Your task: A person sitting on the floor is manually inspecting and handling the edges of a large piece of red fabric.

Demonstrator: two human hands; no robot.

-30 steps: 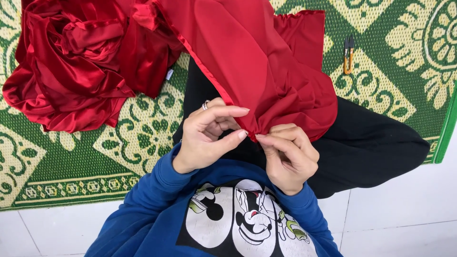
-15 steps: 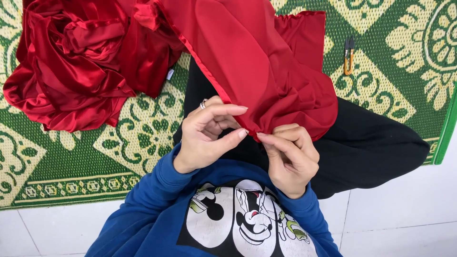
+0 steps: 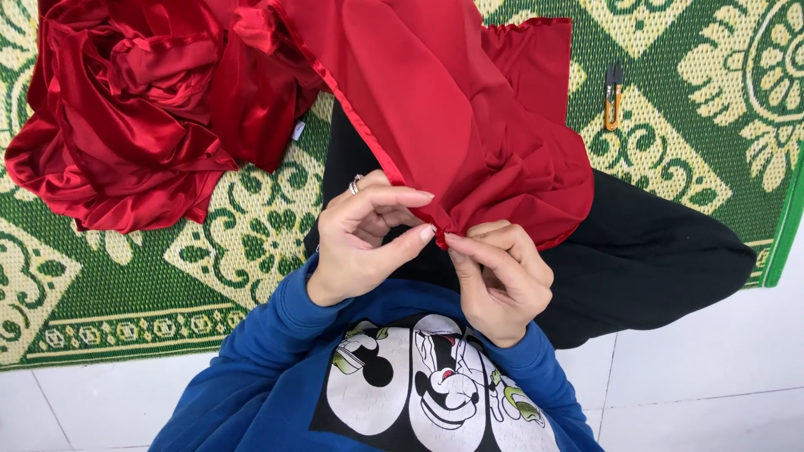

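Draping down from the top of the view, the red satin cloth (image 3: pixel 452 125) narrows to a gathered edge that ends right between the two hands, over the person's lap. The left hand (image 3: pixel 360 243) pinches that edge between thumb and forefinger, its other fingers curled loosely, a ring (image 3: pixel 355 186) showing on one of them. The right hand (image 3: pixel 501 280) meets it fingertip to fingertip, closed on the same bit of hem from the other side, so the two grips touch. Beyond the hands the cloth spreads up and to the left into a crumpled heap (image 3: pixel 126 117) lying on the green and cream patterned mat (image 3: pixel 251 251). Black trousers (image 3: pixel 653 259) lie under the fabric's lower fold. A small pair of thread snips (image 3: pixel 613 94) rests on the mat well apart, to the upper right. Blue sleeves (image 3: pixel 276 335) and white floor tiles (image 3: pixel 712 377) fill the bottom.
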